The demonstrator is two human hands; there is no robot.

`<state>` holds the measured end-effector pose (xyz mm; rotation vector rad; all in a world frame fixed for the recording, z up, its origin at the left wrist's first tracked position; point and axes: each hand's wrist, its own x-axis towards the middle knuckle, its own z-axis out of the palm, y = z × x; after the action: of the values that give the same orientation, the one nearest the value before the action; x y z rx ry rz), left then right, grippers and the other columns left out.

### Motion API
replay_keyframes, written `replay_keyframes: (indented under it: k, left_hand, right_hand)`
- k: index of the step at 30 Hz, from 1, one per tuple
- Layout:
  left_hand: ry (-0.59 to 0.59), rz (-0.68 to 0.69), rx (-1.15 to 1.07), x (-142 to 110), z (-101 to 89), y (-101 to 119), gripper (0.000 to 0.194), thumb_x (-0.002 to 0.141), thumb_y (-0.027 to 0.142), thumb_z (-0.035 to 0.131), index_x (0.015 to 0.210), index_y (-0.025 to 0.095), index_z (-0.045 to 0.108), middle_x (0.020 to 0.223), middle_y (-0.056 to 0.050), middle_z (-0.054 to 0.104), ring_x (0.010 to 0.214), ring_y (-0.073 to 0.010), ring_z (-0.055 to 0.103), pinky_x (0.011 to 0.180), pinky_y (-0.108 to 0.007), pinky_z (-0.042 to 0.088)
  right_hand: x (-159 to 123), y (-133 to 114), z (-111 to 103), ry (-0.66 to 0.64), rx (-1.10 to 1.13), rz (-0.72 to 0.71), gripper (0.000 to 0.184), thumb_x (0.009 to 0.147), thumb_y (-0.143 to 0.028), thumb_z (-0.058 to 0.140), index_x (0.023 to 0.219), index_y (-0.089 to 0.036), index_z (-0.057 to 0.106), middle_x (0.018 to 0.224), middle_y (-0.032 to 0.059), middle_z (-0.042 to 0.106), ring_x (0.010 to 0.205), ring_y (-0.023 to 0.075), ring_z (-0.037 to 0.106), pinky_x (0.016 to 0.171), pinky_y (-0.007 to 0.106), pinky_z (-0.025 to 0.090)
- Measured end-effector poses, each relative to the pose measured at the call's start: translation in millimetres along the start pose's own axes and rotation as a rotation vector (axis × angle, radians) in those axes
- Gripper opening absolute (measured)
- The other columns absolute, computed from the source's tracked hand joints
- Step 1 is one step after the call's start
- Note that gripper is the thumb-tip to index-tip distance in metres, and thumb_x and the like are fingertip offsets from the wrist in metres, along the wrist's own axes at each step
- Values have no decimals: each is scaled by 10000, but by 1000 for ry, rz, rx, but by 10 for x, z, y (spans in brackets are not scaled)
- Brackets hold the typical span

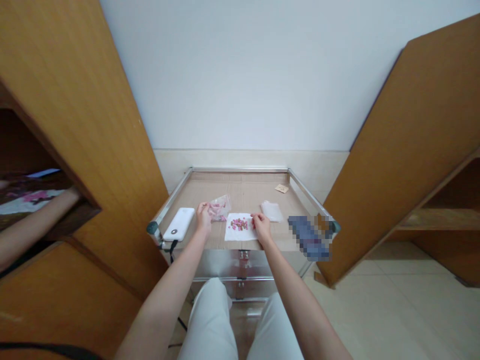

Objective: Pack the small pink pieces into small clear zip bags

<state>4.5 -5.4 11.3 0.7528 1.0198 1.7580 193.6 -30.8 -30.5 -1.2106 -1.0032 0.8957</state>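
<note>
Flanking pink beads [239, 224] on white paper [234, 234]: left hand [203, 219], fingers together by plastic bag [219, 208]; right hand [261, 227], fingers together at paper edge, likely steadying it.

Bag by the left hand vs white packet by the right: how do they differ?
The clear plastic bag is crumpled and holds pink bits; the white packet lies flat, no pink visible. The bag sits left of the white paper, the packet right of it. Both lie on the tan tabletop.
</note>
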Motion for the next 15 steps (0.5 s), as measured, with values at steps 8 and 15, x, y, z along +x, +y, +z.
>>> replay_keyframes:
  k: [8, 15]
  left_hand:
    - [-164, -435, -370, -250, -85, -129, 138, 668, 107, 382, 589, 131, 492, 612, -79, 638, 626, -181, 618, 638, -339, 469]
    - [-207, -557, -397, -237, -154, -186, 239, 697, 89, 341, 572, 106, 544, 603, -88, 645, 587, -155, 614, 624, -300, 479]
  right_hand:
    - [-7, -12, -3, -11, 4, -9, 187, 634, -304, 463, 631, -138, 549, 435, -57, 419, 391, 70, 351, 401, 197, 261]
    - [-37, -43, 5, -12, 2, 9, 179, 632, -308, 464, 626, -145, 537, 424, -64, 412, 390, 71, 345, 399, 195, 261]
